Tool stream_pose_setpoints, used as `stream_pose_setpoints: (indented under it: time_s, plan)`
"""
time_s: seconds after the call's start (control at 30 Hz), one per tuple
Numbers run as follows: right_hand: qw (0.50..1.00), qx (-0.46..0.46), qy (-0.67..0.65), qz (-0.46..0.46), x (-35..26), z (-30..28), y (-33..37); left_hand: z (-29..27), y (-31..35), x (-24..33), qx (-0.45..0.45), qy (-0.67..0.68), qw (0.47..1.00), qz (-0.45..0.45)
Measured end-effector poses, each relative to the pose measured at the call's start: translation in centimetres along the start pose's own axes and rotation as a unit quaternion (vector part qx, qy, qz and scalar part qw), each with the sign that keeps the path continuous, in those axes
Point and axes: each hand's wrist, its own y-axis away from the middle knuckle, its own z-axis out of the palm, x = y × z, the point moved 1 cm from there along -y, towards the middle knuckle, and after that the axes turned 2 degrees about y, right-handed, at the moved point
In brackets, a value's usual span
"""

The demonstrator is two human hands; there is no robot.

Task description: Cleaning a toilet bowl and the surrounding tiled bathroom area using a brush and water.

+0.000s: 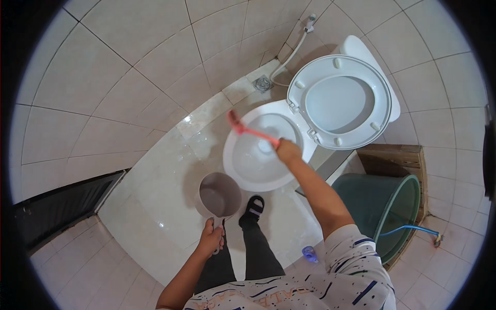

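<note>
My left hand (211,238) is closed around the handle of a grey-brown water dipper (219,192), held with its open top facing up in front of my legs. In my right hand (288,151) is the handle of a pink toilet brush (258,135). The brush stretches leftward over the white toilet bowl (245,173), and its head, a little blurred, is above the bowl's far left rim. The toilet seat and lid (338,134) are raised at the far right. Inside the dipper I cannot make out any water.
A green water tub (356,199) with a blue hose (408,227) stands at the right. A small blue bottle-like item (310,253) lies on the floor near my right side. A floor drain (263,83) and a hand sprayer (310,21) are at the back. The tiled floor (155,201) looks wet.
</note>
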Motion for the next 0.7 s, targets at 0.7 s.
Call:
stream_pose_setpoints:
  time_s: [0.7]
  plan:
    - [0.991,0.054,-0.077,0.09,-2.6,4.0,2.4,-2.8,0.8,1.2,0.069,0.037,0.996,0.033]
